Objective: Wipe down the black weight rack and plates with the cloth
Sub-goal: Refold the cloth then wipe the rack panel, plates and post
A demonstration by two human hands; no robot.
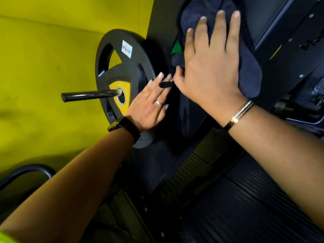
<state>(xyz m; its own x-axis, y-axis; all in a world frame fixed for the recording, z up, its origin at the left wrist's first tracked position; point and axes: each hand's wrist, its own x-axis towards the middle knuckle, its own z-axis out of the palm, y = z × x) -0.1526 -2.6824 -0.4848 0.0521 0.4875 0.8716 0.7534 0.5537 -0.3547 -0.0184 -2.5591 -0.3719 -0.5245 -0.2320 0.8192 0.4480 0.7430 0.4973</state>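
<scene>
A black weight plate [121,67] with a yellow hub sits on a black horizontal peg [87,95] left of centre. My left hand [150,106], fingers straight, rests flat against the plate's right edge. My right hand [210,67] presses a dark navy cloth [249,67] with spread, straight fingers against the black rack frame [157,23]. The cloth spreads out above and to the right of the hand. Part of the cloth lies hidden under the palm.
A yellow wall [43,58] fills the left side. Black machine parts with bolts [298,41] stand at the right. A ribbed black rubber surface [228,199] runs below the hands. A curved black bar [35,169] shows at the lower left.
</scene>
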